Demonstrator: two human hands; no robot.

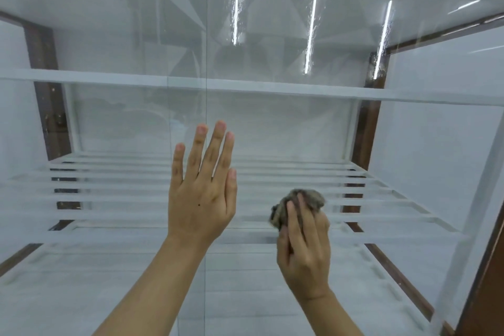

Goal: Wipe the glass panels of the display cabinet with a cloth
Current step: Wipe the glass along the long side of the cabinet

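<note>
A display cabinet with glass front panels [286,123] fills the view; a vertical seam [206,63] splits the left and right panes. My left hand [201,194] lies flat and open against the glass at the seam, fingers pointing up. My right hand [304,251] presses a bunched grey-brown cloth [297,203] onto the right pane, lower centre. The cloth pokes out above my fingers.
Behind the glass are white shelves [245,87] and a stack of white slats [136,188]. A dark wooden frame [45,95] runs down the left, and another post [365,128] on the right. Ceiling light strips [311,33] reflect in the upper right pane.
</note>
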